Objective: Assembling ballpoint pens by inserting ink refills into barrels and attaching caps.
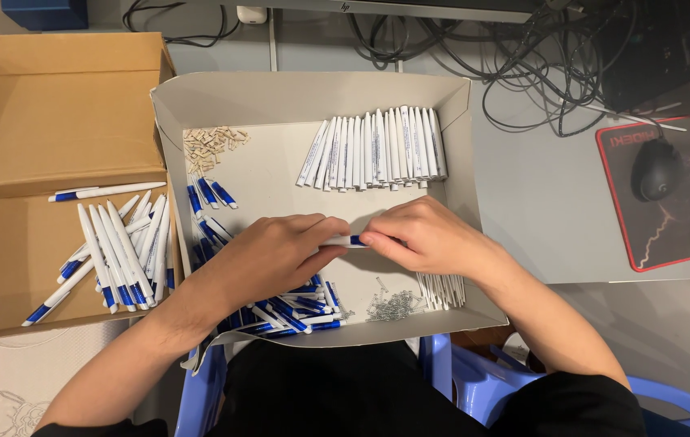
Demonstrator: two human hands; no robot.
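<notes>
1. you are holding a white and blue pen (351, 240) between both hands, over the middle of the shallow grey tray (313, 93) that is sitting in front of you.
2. your left hand (268, 252) is curling around the pen's left part, thumb and fingers closed on it, so most of that end is hidden.
3. your right hand (422, 236) is pinching the pen's right end, fingertips shut on it just beside the blue band; only a short stretch of the pen is showing between the two hands.
4. in the tray's far right part, a neat row of white pen barrels (376, 149) is lying side by side, well apart from your hands.
5. in the far left corner a small heap of tan bits (212, 142) is lying, with blue pen caps (209, 194) just below it.
6. under your left wrist, a jumble of blue and white pen parts (296, 311) is filling the near left corner.
7. near the front edge a little pile of metal springs (393, 305) is sitting, just beside a bunch of thin white refills (444, 289) under your right wrist.
8. to your left, an open cardboard box (29, 105) is holding a loose pile of finished pens (114, 247).
9. to your right, a black mouse (656, 170) is resting on a red-edged mouse pad (685, 235), with tangled cables (515, 57) behind the tray.
</notes>
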